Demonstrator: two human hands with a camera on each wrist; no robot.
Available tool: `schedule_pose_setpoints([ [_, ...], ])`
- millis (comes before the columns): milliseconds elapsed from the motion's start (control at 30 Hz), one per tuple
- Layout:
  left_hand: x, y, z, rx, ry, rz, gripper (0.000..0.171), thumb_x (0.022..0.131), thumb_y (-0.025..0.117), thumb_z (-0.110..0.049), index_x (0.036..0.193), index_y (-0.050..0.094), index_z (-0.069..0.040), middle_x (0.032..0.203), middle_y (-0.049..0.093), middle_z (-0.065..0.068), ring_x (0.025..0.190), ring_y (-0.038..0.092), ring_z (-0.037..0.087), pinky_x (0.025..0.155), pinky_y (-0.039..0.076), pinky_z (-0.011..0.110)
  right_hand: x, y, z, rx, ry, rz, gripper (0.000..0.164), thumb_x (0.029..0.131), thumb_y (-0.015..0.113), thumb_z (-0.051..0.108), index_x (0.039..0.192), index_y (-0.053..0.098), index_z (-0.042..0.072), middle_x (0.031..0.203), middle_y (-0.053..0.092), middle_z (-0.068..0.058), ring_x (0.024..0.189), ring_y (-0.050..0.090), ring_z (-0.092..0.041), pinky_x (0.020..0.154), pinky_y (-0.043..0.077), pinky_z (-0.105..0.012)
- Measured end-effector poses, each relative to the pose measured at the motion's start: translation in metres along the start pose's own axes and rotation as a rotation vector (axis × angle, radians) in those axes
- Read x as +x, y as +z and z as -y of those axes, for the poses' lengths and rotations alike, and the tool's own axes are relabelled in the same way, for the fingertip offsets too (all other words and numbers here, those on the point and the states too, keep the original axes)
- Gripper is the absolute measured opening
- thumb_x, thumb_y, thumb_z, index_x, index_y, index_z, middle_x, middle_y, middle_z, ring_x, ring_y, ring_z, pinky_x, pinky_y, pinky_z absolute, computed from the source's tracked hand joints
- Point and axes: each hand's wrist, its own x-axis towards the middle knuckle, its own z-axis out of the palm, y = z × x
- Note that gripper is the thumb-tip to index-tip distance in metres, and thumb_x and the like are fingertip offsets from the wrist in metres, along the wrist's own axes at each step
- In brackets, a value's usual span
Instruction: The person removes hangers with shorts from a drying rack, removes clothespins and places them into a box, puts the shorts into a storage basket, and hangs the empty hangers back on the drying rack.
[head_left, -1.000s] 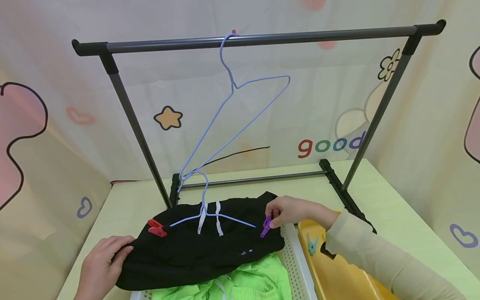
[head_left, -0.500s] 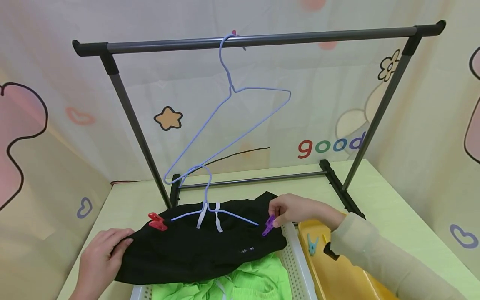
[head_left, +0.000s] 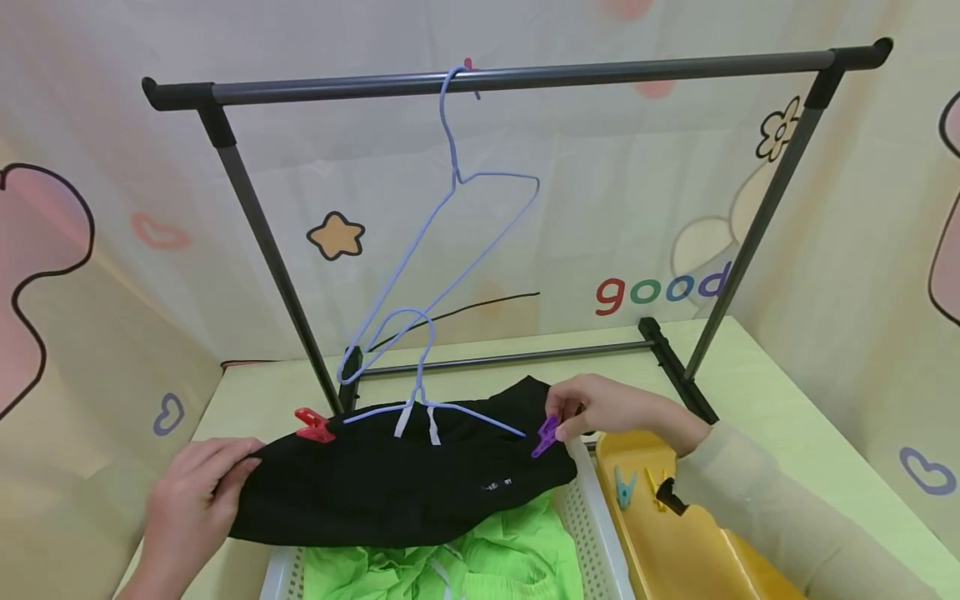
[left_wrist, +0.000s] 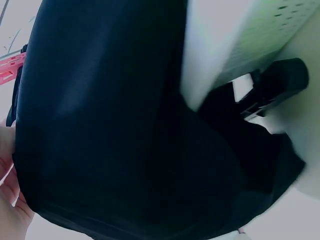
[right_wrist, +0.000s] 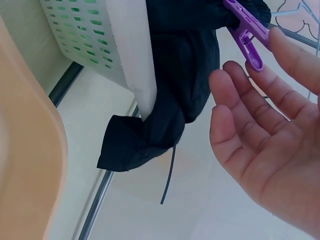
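Black shorts with white drawstrings lie stretched out over a laundry basket. My left hand pinches their left edge between thumb and fingers. At the right end, my right hand pinches the handles of a purple clothespin, whose tip meets the black cloth. A red clothespin is clipped near the upper left of the waist. A blue wire hanger stands up from the waistband, its arms in front of the cloth and its lower part hidden. In the left wrist view, the shorts fill most of the picture.
Another blue hanger hangs from the black rack's bar. Bright green clothing lies in the white perforated basket. To the right, a yellow tray holds a teal clothespin and a yellow clothespin.
Both hands have lifted the shorts slightly, the right hand also shifting a little rightward. The hanger in the waistband has risen with them, and the hanging hanger has swung.
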Motion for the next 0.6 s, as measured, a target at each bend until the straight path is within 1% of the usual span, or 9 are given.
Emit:
schedule_pose_setpoints([
  [133, 0.005, -0.004, -0.005, 0.000, 0.018, -0.015, 0.050, 0.090, 0.042, -0.043, 0.079, 0.067, -0.002, 0.074, 0.063, 0.009, 0.077, 0.047, 0.008, 0.081, 0.029, 0.000, -0.003, -0.002, 0.000, 0.040, -0.002, -0.002, 0.010, 0.079, 0.064, 0.012, 0.086, 0.058, 0.007, 0.074, 0.060, 0.000, 0.067, 0.055, -0.012, 0.062, 0.046, -0.024],
  [200, 0.006, -0.006, -0.008, 0.011, 0.027, -0.019, 0.049, 0.090, 0.042, -0.043, 0.079, 0.067, -0.002, 0.073, 0.063, 0.009, 0.076, 0.048, 0.009, 0.081, 0.029, 0.000, -0.004, -0.002, 0.000, 0.057, -0.003, 0.001, 0.011, 0.080, 0.064, 0.012, 0.086, 0.057, 0.007, 0.075, 0.060, -0.001, 0.069, 0.056, -0.013, 0.064, 0.047, -0.024],
  [333, 0.005, -0.011, -0.015, 0.047, 0.003, 0.018, 0.053, 0.090, 0.039, -0.045, 0.079, 0.067, -0.001, 0.074, 0.064, 0.010, 0.075, 0.048, 0.013, 0.081, 0.028, -0.001, -0.007, -0.001, -0.001, 0.092, -0.016, 0.003, 0.012, 0.079, 0.065, 0.011, 0.086, 0.057, 0.005, 0.078, 0.063, -0.003, 0.071, 0.059, -0.013, 0.066, 0.048, -0.025],
  [433, 0.002, -0.014, -0.017, 0.062, -0.017, 0.038, 0.056, 0.090, 0.037, -0.047, 0.080, 0.067, -0.001, 0.074, 0.064, 0.010, 0.074, 0.048, 0.015, 0.080, 0.027, -0.001, -0.008, 0.000, -0.001, 0.104, -0.031, 0.000, 0.013, 0.078, 0.065, 0.011, 0.085, 0.057, 0.004, 0.079, 0.064, -0.004, 0.071, 0.060, -0.012, 0.066, 0.049, -0.025],
  [600, -0.002, -0.015, -0.016, 0.057, -0.025, 0.030, 0.055, 0.090, 0.038, -0.047, 0.080, 0.067, -0.002, 0.074, 0.064, 0.009, 0.074, 0.048, 0.014, 0.082, 0.027, -0.002, -0.010, 0.001, 0.000, 0.111, -0.045, -0.006, 0.013, 0.079, 0.065, 0.010, 0.085, 0.056, 0.003, 0.080, 0.063, -0.004, 0.072, 0.060, -0.011, 0.068, 0.050, -0.025],
])
